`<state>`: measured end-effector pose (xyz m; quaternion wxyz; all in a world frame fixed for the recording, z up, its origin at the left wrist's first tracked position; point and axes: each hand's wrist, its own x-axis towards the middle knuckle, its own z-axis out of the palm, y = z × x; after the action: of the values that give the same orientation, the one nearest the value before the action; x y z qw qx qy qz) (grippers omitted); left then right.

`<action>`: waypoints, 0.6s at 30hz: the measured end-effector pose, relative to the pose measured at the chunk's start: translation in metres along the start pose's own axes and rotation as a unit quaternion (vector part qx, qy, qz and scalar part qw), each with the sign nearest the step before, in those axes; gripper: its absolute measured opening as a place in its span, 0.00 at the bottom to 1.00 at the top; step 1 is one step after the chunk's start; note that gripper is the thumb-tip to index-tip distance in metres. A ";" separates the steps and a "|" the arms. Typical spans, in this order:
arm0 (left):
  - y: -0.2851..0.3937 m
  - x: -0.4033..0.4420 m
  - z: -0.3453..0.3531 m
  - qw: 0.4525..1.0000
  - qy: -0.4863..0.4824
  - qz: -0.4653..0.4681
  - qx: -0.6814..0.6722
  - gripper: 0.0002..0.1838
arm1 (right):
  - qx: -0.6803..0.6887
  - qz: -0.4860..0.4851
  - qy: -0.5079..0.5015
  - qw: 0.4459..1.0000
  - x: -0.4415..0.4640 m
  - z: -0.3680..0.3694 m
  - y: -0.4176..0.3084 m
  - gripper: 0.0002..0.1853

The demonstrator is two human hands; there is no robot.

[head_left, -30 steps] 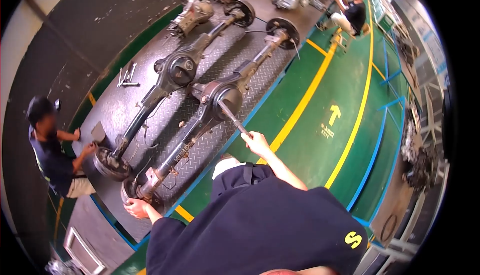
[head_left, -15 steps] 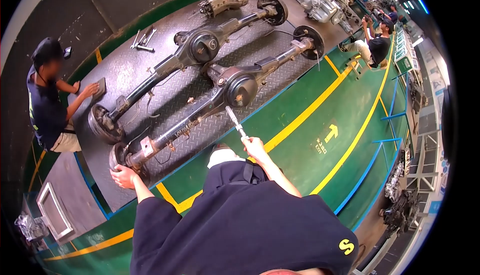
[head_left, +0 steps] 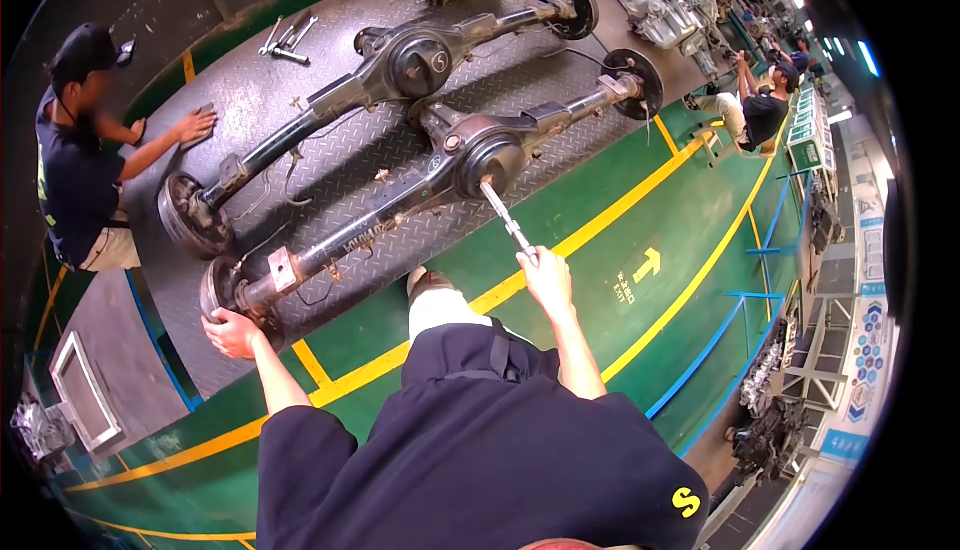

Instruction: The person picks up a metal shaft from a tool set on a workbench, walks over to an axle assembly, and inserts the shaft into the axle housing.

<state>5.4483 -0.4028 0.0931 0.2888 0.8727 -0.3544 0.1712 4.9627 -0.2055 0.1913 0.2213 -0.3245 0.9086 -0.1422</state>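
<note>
Left hand on axle drum; right hand gripping metal bar

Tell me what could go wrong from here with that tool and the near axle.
The metal tool in the right hand could slip where its tip seems to meet the round cover. If the near axle rolls, the left hand at its end drum might get pinched.

Nearer axle on metal table, left hand at its end drum, right hand gripping metal bar
</note>
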 end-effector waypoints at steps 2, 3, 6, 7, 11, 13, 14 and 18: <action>0.002 0.001 -0.003 1.000 -0.017 -0.008 0.017 0.22 | -0.034 -0.006 -0.013 0.999 -0.001 0.002 -0.003 0.17; 0.002 0.001 -0.003 1.000 -0.015 -0.006 0.016 0.22 | -0.016 -0.013 -0.005 1.000 0.002 0.005 0.000 0.18; -0.002 0.000 -0.001 1.000 -0.013 0.002 -0.008 0.23 | 0.002 -0.017 -0.004 1.000 0.004 0.006 0.010 0.19; 0.005 0.000 -0.007 1.000 -0.028 -0.010 0.000 0.22 | 0.008 -0.038 0.004 0.999 0.003 0.002 0.016 0.19; 0.007 0.004 -0.005 1.000 0.008 0.000 -0.012 0.22 | 0.067 0.015 -0.047 0.997 -0.018 -0.031 0.020 0.18; 0.002 -0.001 -0.003 1.000 0.014 0.002 -0.012 0.21 | 0.073 0.024 -0.059 0.995 -0.021 -0.039 0.023 0.18; 0.006 0.000 -0.005 1.000 0.015 -0.001 -0.010 0.21 | 0.057 0.016 -0.068 0.996 -0.016 -0.038 0.022 0.18; 0.000 0.001 0.001 1.000 0.014 0.003 -0.003 0.21 | 0.022 -0.019 -0.066 0.997 0.013 -0.019 0.008 0.19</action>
<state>5.4493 -0.4039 0.0928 0.2957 0.8683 -0.3538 0.1830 4.9397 -0.2058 0.2003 0.2849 -0.3455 0.8824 -0.1446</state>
